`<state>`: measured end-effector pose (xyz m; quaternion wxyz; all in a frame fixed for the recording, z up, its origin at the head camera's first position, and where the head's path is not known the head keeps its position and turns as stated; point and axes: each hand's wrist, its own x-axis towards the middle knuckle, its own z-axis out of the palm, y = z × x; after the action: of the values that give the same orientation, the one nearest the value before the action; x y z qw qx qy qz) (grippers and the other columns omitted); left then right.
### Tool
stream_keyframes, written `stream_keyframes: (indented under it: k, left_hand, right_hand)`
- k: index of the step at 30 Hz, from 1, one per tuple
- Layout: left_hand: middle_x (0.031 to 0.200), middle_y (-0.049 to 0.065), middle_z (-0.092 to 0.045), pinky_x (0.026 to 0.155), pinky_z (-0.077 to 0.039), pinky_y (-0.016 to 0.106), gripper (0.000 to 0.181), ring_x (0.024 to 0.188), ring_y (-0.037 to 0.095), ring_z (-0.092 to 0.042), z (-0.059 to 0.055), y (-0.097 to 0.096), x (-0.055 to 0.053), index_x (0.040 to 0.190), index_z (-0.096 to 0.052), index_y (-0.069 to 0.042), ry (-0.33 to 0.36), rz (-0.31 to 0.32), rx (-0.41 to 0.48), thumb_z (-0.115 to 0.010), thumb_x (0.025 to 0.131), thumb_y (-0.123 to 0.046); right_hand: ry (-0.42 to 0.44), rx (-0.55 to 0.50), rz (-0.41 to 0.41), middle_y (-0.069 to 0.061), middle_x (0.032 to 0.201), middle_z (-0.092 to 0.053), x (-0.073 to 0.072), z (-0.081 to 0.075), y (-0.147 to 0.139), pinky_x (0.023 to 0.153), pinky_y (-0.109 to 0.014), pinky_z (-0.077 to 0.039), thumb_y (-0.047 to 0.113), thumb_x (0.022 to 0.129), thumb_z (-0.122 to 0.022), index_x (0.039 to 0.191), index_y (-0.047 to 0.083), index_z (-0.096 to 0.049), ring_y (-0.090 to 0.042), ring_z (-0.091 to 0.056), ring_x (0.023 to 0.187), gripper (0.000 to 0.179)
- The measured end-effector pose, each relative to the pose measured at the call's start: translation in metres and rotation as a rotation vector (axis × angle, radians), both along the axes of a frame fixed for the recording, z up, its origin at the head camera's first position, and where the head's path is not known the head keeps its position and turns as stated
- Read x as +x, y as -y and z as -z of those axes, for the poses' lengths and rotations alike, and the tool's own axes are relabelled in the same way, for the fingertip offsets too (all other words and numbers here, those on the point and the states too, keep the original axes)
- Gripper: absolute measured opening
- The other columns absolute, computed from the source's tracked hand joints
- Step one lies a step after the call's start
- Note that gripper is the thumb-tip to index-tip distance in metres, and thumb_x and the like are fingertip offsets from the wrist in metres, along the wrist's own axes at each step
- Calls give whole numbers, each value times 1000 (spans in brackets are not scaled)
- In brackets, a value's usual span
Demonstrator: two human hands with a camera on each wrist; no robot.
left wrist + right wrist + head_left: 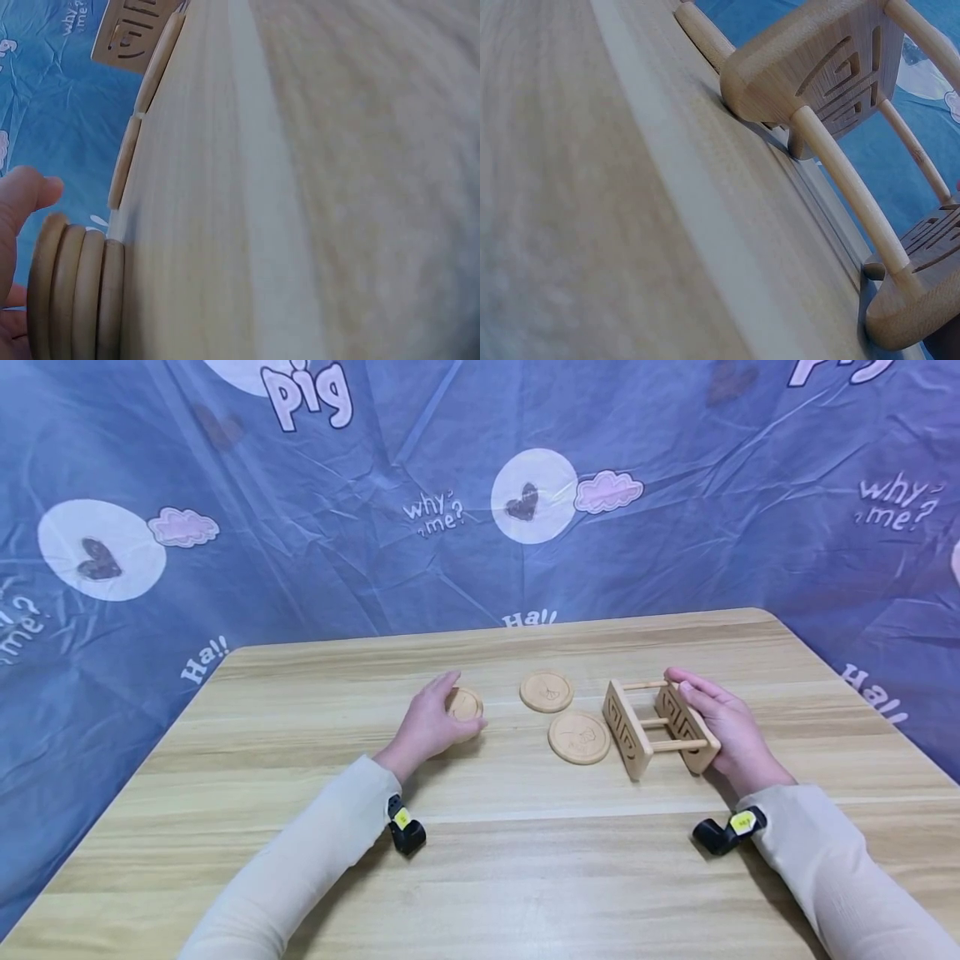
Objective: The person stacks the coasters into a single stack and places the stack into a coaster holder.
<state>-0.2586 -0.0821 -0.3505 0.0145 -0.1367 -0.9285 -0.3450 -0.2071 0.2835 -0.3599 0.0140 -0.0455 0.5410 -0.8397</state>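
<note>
My left hand (pixel 429 723) is around a stack of round wooden coasters (pixel 465 702), its thumb and fingers spread to either side. The left wrist view shows several coasters in the stack (pixel 77 292), on the table, with a thumb tip apart from its rim. My right hand (pixel 731 727) holds the right side panel of a wooden coaster rack (pixel 628 731), thumb over its upper edge. The rack has two panels with cut-out patterns, joined by round bars (pixel 855 191). Two engraved coasters, one farther back (pixel 546 692) and one nearer (pixel 579 737), lie flat between the hands.
The wood-grain table (pixel 495 877) carries all these things. Behind its far edge hangs a blue printed cloth (pixel 337 560). A small black camera is strapped on the left sleeve (pixel 315 843) and another on the right sleeve (pixel 840 860).
</note>
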Motion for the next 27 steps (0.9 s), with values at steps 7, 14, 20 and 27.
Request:
stream_keyframes:
  k: [7,14,20,27]
  left_hand:
    - [146,13,-30,113,-18,43,90,136,28,-24,-12,-12,12,140,-31,-4,-212,96,-11,-75,69,-38]
    - [144,7,-35,110,-25,42,80,133,24,-31,-29,-38,33,138,-36,-10,-206,185,101,-72,72,-35]
    - [149,-2,-26,110,-24,41,87,135,20,-27,-35,-61,46,142,-28,-22,49,242,148,-75,70,-35]
    - [148,-2,-27,110,-26,39,98,134,21,-30,-24,-86,43,145,-20,-26,263,288,33,-78,66,-37]
  right_hand:
    - [10,-5,-1,15,106,-65,-1,1,1,77,-17,-52,12,92,-50,109,20,-67,-2,-61,93,25]
    - [26,30,5,17,106,-64,1,2,0,76,-17,-52,14,92,-50,111,21,-65,-1,-61,93,25]
    - [34,21,4,16,105,-64,1,-1,-3,75,-18,-53,13,93,-49,110,22,-66,-3,-62,91,25]
    - [30,-2,6,15,106,-65,-1,-1,-1,76,-18,-53,13,92,-50,110,21,-66,-3,-61,92,25]
